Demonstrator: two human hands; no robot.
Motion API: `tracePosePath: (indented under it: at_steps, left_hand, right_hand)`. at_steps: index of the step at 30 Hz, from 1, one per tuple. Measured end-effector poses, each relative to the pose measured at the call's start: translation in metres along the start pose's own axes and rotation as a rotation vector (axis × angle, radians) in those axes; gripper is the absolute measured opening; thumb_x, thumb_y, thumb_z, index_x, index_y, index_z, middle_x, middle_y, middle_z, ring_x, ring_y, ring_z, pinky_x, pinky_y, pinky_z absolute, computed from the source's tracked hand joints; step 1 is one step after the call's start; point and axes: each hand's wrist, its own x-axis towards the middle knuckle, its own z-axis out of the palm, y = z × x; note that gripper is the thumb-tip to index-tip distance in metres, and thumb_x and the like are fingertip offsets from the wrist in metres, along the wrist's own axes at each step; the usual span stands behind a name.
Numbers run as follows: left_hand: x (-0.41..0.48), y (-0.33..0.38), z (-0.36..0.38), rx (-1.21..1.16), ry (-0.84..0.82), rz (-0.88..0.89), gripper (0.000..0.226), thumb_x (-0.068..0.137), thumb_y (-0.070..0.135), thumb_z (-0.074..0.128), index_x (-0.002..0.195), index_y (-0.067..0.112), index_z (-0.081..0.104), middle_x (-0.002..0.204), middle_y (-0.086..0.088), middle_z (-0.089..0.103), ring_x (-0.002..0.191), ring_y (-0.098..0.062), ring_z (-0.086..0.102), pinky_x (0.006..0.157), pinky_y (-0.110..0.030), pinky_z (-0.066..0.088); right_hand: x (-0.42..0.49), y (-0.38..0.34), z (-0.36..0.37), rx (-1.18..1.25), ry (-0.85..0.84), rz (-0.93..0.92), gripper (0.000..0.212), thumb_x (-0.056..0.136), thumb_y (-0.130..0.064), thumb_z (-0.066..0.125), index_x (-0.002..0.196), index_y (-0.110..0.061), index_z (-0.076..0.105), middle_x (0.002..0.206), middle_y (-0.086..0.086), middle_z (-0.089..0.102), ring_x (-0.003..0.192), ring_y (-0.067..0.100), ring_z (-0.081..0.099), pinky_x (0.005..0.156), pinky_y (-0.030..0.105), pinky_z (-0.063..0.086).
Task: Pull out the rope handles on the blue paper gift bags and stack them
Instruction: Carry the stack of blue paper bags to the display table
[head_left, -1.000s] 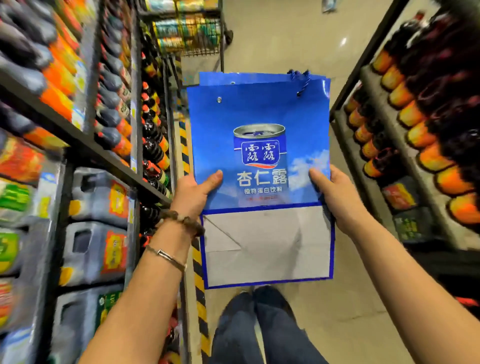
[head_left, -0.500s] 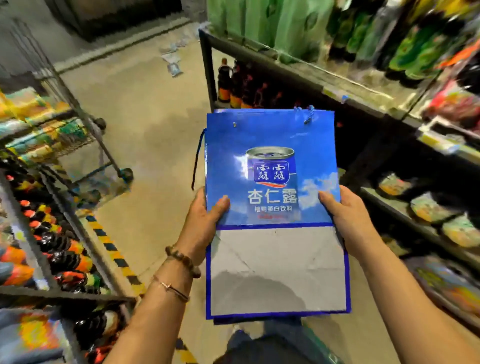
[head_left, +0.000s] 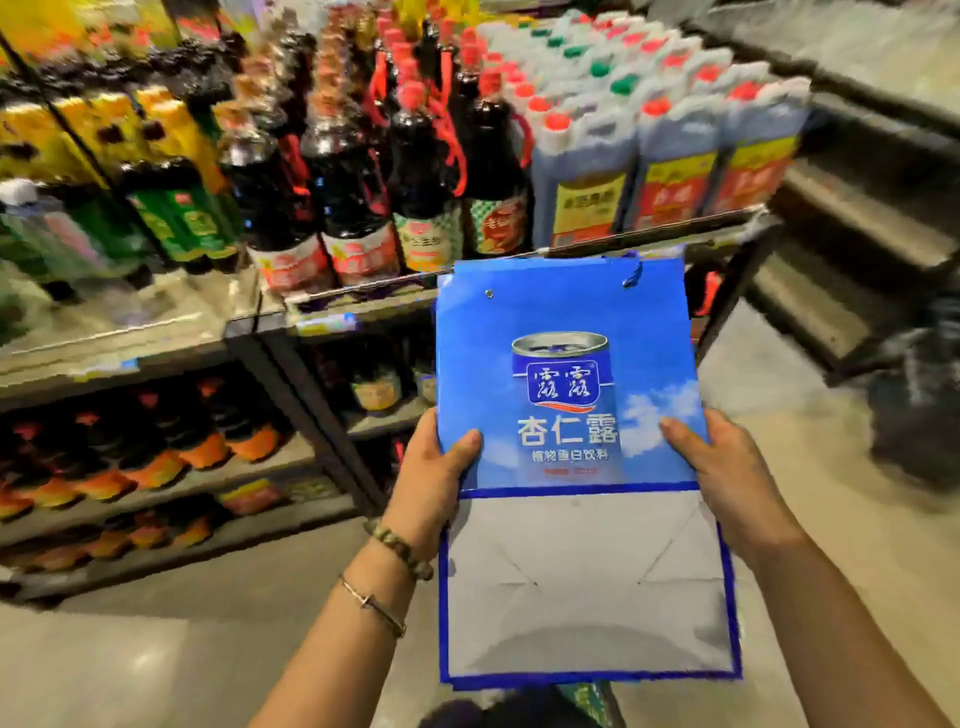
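A flat, folded blue paper gift bag (head_left: 566, 374) with a printed can and a grey folded bottom panel is held up in front of me. My left hand (head_left: 434, 478) grips its left edge, thumb on the front. My right hand (head_left: 727, 467) grips the right edge the same way. A bit of blue rope handle (head_left: 632, 278) shows at the top right hole; the top left hole shows only a metal eyelet. More bags may lie behind this one; I cannot tell.
A shop shelf (head_left: 649, 241) stands right behind the bag, loaded with dark sauce bottles (head_left: 415, 171) and plastic jugs (head_left: 670, 156). Lower shelves hold more bottles (head_left: 156, 457). Steps (head_left: 857, 234) rise at the right, with a dark blurred thing (head_left: 914, 395) on the floor.
My view has swung round from the aisle floor to a shelf of bottles. The bag stays in both hands with the same hold. The rope that hung at its left edge is out of sight.
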Motion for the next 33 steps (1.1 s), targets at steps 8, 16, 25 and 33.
tracePosePath:
  at_steps: [8,16,25,33]
  left_hand:
    - [0.055,-0.023,0.180,0.136,-0.468,-0.042,0.026,0.085,-0.002,0.054,0.104,0.015,0.053,0.119,-0.017,0.060,0.102,-0.031,0.060,0.093,-0.046,0.048]
    - [0.084,-0.041,0.348,0.199,-0.810,-0.041,0.025,0.081,-0.002,0.055,0.102,0.013,0.054,0.102,-0.009,0.062,0.088,-0.019,0.061,0.082,-0.032,0.052]
    - [0.119,-0.066,0.542,0.217,-1.100,-0.070,0.032,0.087,-0.005,0.047,0.117,0.007,0.047,0.110,-0.010,0.062,0.086,-0.014,0.065,0.076,-0.026,0.057]
    - [0.111,-0.117,0.698,0.299,-1.192,-0.088,0.029,0.088,-0.006,0.047,0.112,0.009,0.047,0.100,0.003,0.063,0.078,0.000,0.067,0.066,-0.015,0.054]
  right_hand:
    - [-0.012,0.036,-0.152,0.115,0.519,0.011,0.021,0.087,-0.007,0.051,0.100,-0.021,0.061,0.102,0.009,0.068,0.084,0.022,0.064,0.074,0.033,0.052]
    - [-0.009,0.052,-0.265,0.147,0.889,0.010,0.023,0.090,0.000,0.047,0.106,-0.015,0.053,0.086,-0.007,0.061,0.054,-0.014,0.059,0.051,0.004,0.044]
    - [0.023,0.059,-0.396,0.205,1.149,0.039,0.025,0.090,-0.007,0.049,0.112,-0.018,0.056,0.096,-0.005,0.066,0.067,-0.006,0.067,0.055,0.012,0.051]
    - [0.041,0.090,-0.523,0.267,1.284,0.062,0.026,0.089,-0.001,0.048,0.102,-0.021,0.059,0.082,-0.009,0.071,0.066,-0.003,0.067,0.056,0.013,0.052]
